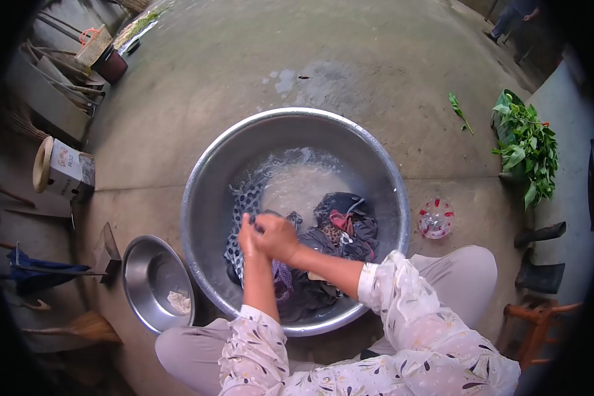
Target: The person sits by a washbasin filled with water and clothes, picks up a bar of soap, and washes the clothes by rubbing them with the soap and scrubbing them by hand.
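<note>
A large metal basin stands in front of me, with cloudy, sudsy water and wet clothes in it. Above its left part, my left hand and my right hand are pressed together, both closed on a dark cloth. Most of that cloth is hidden by my fingers. Polka-dot fabric lies in the water behind my hands. Dark clothes are heaped to the right, and a purple patterned cloth lies below my wrists.
A smaller metal bowl holding a pale lump sits at left. To the right are a clear red-marked dish, leafy greens and a wooden chair. A cardboard box and a broom line the left wall. A person stands far right.
</note>
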`<state>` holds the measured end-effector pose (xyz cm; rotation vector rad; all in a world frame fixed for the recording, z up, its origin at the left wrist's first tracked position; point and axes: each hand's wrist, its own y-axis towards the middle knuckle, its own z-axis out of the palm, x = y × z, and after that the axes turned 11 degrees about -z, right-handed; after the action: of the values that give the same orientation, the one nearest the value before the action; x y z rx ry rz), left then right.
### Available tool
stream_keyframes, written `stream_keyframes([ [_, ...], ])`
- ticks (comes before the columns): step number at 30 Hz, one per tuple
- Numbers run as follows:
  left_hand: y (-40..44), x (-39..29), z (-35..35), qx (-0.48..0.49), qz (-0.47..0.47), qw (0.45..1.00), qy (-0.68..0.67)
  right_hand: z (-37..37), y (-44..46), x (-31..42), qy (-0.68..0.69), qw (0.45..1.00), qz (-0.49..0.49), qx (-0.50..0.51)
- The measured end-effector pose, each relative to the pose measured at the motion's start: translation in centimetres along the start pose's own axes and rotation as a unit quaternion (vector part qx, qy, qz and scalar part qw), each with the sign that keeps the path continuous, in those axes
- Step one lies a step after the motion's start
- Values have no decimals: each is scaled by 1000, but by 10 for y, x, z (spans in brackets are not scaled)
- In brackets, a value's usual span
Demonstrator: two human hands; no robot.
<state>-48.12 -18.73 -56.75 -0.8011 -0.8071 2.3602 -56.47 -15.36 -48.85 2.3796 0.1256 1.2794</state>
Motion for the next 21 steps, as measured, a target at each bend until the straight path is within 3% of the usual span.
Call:
stream_keyframes([
  [2,2,-11,-34,191,-61,979,-27,-4,1,17,26,1000,-16,-5],
  [3,14,-4,-43,193,-37,980,-41,-5,2,22,39,999,-23,-12],
  [4,-3,0,-15,75,-28,996,32,5,4,-2,0,999,15,-34],
  [6,-53,18,74,-160,-9,972,171,-6,17,-46,-32,992,117,-41],
  [9,-47,37,73,-41,-39,976,211,-30,24,-84,-112,968,222,-33],
  [10,-48,37,76,-25,-48,982,183,-33,19,-97,-134,970,203,-12],
  [12,-43,27,66,-27,31,985,166,-34,10,-119,-172,971,164,31],
  [13,-43,17,64,-27,70,985,156,-38,9,-131,-51,969,233,62],
  [15,-32,4,46,-125,141,968,166,-46,11,-150,193,906,357,122],
  [16,-26,1,34,-136,134,969,156,-58,9,-136,505,766,394,60],
  [19,-14,0,6,-120,98,977,144,-33,9,-111,609,715,342,-38],
  [20,-9,2,-4,-106,83,980,144,-19,8,-98,484,797,359,-47],
  [21,5,0,-24,-30,54,991,120,-3,2,-93,299,935,185,50],
])
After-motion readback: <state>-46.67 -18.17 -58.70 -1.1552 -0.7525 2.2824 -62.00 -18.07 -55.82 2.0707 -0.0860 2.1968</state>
